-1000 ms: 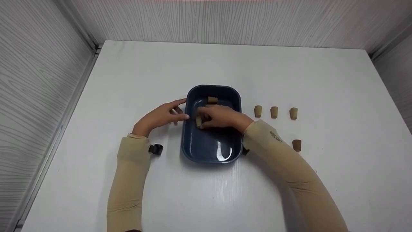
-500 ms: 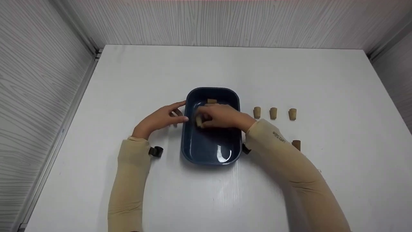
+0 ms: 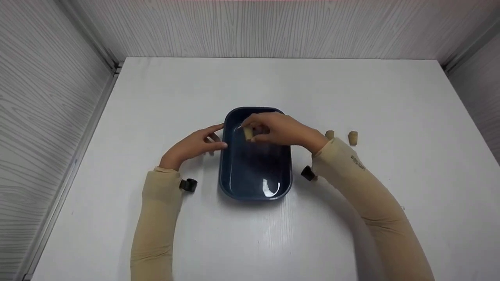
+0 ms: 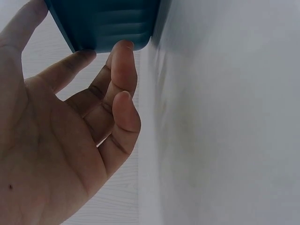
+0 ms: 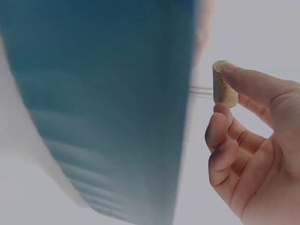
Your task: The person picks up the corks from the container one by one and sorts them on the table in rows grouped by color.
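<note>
A tapered cork stopper [image 3: 248,133] is pinched between the thumb and fingers of my right hand [image 3: 284,129], over the upper part of a dark blue rectangular dish [image 3: 254,175]. In the right wrist view the cork [image 5: 225,86] shows beyond the rim of the dish [image 5: 103,112], its top end under the thumb. My left hand [image 3: 191,146] is spread at the dish's left side, thumb and index fingertip right at the rim. The left wrist view shows its other fingers loosely bent under the dish's outer wall [image 4: 112,23]. The right hand hides the dish's far inside.
Two cork stoppers stand on the white table [image 3: 250,242] right of the dish: one whole [image 3: 352,138], another [image 3: 330,134] partly behind the right wrist. Black wrist mounts stick out from the left sleeve [image 3: 189,185] and right sleeve [image 3: 308,173]. Pale wood-grain panels [image 3: 273,31] border the table.
My right hand has risen from the dish floor and shifted up and right in view, bringing the cork along. Its forearm now covers more of the corks at right. The left hand stays put.
</note>
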The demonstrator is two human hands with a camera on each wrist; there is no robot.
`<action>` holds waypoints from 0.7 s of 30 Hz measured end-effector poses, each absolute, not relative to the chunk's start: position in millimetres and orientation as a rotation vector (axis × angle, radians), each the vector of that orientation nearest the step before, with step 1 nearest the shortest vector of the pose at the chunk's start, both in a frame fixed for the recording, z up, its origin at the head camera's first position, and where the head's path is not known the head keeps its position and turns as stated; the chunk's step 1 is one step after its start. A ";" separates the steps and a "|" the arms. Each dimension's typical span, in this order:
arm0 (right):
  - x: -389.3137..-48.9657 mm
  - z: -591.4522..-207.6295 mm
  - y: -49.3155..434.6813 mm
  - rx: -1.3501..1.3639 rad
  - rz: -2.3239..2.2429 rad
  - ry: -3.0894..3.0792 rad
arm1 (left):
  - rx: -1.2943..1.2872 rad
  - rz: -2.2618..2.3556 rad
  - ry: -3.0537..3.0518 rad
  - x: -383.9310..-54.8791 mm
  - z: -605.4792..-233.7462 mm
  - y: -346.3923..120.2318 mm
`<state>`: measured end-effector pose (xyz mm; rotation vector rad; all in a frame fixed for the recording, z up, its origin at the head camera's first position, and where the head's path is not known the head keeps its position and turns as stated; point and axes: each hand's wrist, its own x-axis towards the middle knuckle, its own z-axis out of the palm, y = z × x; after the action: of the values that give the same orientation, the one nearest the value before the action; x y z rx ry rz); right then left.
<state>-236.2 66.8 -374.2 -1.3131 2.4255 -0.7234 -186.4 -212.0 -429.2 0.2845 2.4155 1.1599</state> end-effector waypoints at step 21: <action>-251.1 -344.1 141.7 -1.164 -0.888 2.543 | 0.288 1.176 2.419 -188.7 -429.6 -214.6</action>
<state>-251.1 141.7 -344.1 -1.1641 2.5434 -0.8876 -188.7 -214.6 -429.6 0.2879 2.4192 1.1761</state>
